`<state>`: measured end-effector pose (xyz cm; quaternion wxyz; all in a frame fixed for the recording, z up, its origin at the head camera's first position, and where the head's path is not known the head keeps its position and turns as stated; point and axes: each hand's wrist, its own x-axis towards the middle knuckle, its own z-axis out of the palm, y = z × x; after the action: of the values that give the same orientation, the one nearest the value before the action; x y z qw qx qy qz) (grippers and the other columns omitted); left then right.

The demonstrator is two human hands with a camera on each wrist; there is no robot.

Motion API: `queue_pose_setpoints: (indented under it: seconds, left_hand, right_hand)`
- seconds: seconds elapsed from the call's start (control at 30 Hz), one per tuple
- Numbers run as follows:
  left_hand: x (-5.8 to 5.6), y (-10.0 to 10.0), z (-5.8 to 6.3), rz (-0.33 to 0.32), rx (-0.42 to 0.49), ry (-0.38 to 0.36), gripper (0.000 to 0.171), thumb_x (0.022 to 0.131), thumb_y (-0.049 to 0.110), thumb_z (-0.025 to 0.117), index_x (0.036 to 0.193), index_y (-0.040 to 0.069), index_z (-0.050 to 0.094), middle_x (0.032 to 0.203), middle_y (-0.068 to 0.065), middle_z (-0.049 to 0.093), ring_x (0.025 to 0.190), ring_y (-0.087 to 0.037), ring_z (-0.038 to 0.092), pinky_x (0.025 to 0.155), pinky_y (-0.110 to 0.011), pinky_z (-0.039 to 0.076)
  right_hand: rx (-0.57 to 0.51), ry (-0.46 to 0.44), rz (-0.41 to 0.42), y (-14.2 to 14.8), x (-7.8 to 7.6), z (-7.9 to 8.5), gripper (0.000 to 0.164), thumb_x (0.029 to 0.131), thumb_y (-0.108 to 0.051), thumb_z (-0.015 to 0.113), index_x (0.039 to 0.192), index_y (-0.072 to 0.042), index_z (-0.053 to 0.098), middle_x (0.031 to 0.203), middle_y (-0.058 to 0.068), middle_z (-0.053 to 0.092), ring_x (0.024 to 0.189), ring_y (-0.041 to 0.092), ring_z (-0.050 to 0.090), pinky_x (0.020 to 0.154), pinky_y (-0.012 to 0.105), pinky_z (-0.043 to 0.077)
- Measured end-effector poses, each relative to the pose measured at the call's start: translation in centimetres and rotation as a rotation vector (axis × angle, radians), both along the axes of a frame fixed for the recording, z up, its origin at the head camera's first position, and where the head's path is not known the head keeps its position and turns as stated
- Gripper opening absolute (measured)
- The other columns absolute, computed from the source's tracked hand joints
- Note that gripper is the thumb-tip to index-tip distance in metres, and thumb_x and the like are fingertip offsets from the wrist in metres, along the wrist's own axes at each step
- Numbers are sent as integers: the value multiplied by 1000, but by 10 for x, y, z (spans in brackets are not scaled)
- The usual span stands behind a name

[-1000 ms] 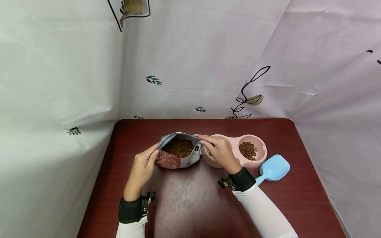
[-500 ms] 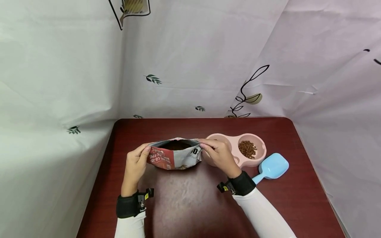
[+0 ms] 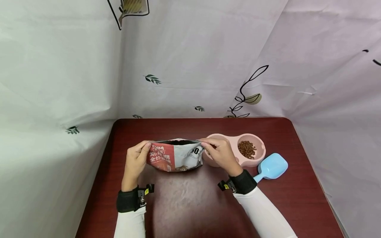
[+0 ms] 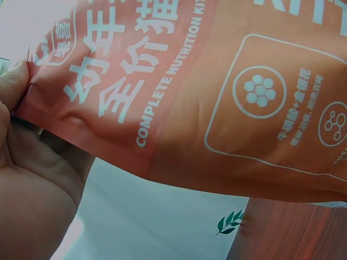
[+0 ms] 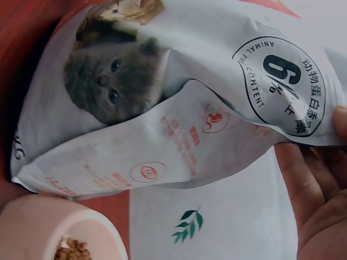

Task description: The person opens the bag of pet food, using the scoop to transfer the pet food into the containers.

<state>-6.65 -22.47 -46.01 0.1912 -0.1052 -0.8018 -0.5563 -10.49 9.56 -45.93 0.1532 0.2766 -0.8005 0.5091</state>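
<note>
Scene: cat-food bag (image 3: 175, 158) at frame centre on the dark red surface (image 3: 193, 205), draped patterned sheets behind and at both sides.
Left hand (image 3: 135, 162): fingers curled, pinching the bag's top left corner; left wrist view shows thumb and fingers clamped on the orange printed edge (image 4: 27, 92).
Right hand (image 3: 218, 152): fingers curled, pinching the bag's top right corner; right wrist view shows fingertips (image 5: 339, 122) at the white edge by the round "6" print.
Bag state: upright, mouth pulled to a narrow dark slit between the two hands; not sealed as far as the head view shows.
Bag place: on the surface, just left of the pink double bowl (image 3: 257, 158), touching or nearly touching its left cup; exact contact hidden by the right hand.
Bowl: right cup holds brown kibble (image 3: 246, 148); left cup mostly hidden.
Scoop: blue scoop (image 3: 272, 167) lying at right of the bowl, just beside it, untouched.
Step (judgement): closing the bag mouth, both corners drawn apart to flatten the opening.
Next move (judgement): calls for pressing the two lips together along the top, keeping the bag upright so kibble stays in.
</note>
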Motion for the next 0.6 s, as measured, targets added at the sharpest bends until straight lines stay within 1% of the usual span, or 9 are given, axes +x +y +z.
queue_pose_setpoints:
  seconds: [0.1,0.17,0.23,0.27,0.33,0.4,0.47,0.53,0.6]
  left_hand:
    - [-2,3,1,29,3,-11,21,103,-3,57,101,-1,78,81,-17,75,66,-6,63,60,-13,48]
    - [-2,4,2,45,4,-25,21,102,-4,58,103,-1,78,85,-17,76,68,-7,64,62,-12,49]
    - [-2,6,5,43,-5,-38,22,103,-2,58,109,1,79,91,-16,77,73,-6,65,64,-13,50]
    - [-2,6,7,39,-25,-40,22,103,0,58,113,3,78,92,-15,78,73,-8,65,64,-13,50]
    - [-1,7,14,28,-95,-40,25,104,3,59,122,7,76,97,-13,78,73,-11,65,63,-14,49]
    - [0,7,24,15,-202,-16,28,104,6,61,129,10,73,99,-11,77,72,-12,61,62,-16,47]
    - [3,9,34,-2,-321,18,35,101,7,66,135,9,69,92,-10,74,63,-14,55,56,-20,45]
    - [5,13,42,-7,-443,51,42,96,9,73,138,7,66,101,-12,75,69,-14,58,62,-27,50]
    - [5,17,49,-10,-543,70,50,92,11,78,139,4,63,104,-14,74,75,-19,64,66,-36,56]
  right_hand:
    - [23,24,-11,0,-3,0,13,94,-3,73,104,-5,82,85,5,75,60,2,53,57,16,43]
    - [34,38,-20,-1,-4,0,13,93,-3,74,103,-5,82,83,5,74,58,2,52,56,15,42]
    - [37,46,-31,-1,-4,0,13,92,-2,75,103,-5,82,80,4,73,57,2,52,56,15,42]
    - [38,48,-37,-2,-4,0,13,92,-2,75,103,-6,83,79,3,73,57,2,52,57,15,42]
    - [40,48,-52,-2,-4,1,13,92,-3,76,103,-6,83,79,3,73,57,3,53,59,15,43]
    - [44,39,-65,-3,-4,2,13,92,-5,76,103,-7,83,78,3,73,58,4,54,61,15,43]
    - [54,32,-79,-4,-3,3,12,92,-7,76,102,-8,83,77,2,73,59,5,55,62,15,44]
    - [60,28,-91,-4,-3,3,11,92,-8,77,102,-8,84,75,1,72,59,5,54,62,15,44]
    - [61,23,-98,-4,-3,4,11,93,-8,77,102,-9,84,75,1,71,59,5,54,61,15,43]
